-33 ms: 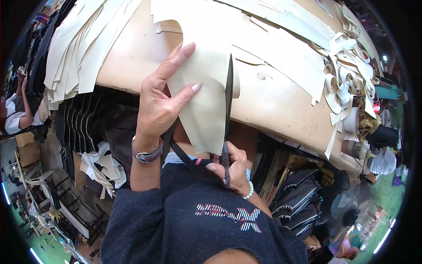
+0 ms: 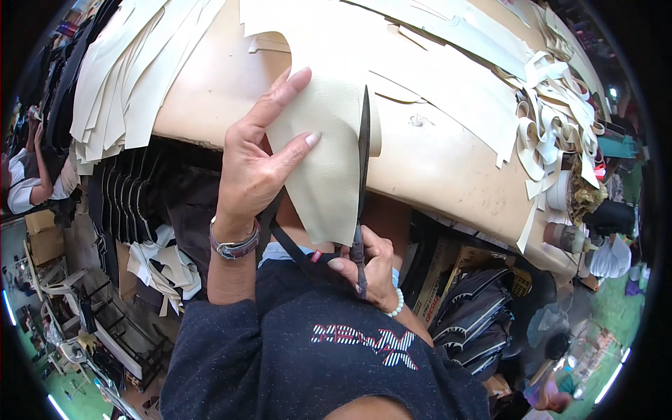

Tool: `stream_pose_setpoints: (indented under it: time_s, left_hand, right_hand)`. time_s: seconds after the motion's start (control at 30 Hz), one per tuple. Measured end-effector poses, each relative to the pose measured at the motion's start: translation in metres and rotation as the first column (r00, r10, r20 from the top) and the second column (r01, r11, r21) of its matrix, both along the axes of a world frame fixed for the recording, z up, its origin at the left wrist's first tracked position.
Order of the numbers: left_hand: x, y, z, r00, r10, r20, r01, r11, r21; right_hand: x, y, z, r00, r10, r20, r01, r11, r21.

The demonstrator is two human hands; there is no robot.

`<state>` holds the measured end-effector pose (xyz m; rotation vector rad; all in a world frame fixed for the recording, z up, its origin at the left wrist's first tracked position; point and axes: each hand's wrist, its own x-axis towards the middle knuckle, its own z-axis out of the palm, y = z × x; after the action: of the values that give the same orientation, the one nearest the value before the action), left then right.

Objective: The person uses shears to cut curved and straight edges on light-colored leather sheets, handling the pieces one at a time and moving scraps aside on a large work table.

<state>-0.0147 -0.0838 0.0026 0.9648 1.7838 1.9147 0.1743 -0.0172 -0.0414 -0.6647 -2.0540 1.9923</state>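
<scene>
A tapering cream sheet (image 2: 323,157) has long dark scissors (image 2: 362,183) along its right edge.

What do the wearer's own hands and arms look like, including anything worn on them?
Both hands are ungloved. The left hand has a dark band with silvery parts at its wrist; the right hand has a pale beaded bracelet. The speckled dark sleeves are short.

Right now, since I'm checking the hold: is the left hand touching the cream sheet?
Touching. The head view shows the left hand with its thumb lying on the cream sheet.
</scene>
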Motion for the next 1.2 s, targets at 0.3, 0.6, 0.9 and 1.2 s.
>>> stream_pose_setpoints:
  time_s: [0.3,0.6,0.9,1.2]
  left_hand:
    - [0.001,-0.002,-0.006,0.999,-0.001,-0.035,0.0,1.0,-0.008]
    - [-0.003,-0.002,-0.012,0.993,0.001,-0.122,-0.007,0.999,-0.046]
    - [-0.036,0.015,0.005,0.911,-0.206,0.357,0.197,0.978,0.062]
    - [-0.011,0.012,0.003,0.963,-0.21,0.168,0.219,0.975,-0.038]
  right_hand:
    - [0.006,-0.007,-0.012,0.998,-0.047,0.048,0.046,0.999,0.021]
    - [0.007,-0.013,-0.016,0.996,-0.083,0.045,0.083,0.997,-0.004]
    - [0.015,-0.012,-0.022,0.999,-0.045,0.018,0.045,0.999,-0.01]
    - [0.006,0.0,-0.014,0.998,-0.022,-0.052,0.024,0.999,0.045]
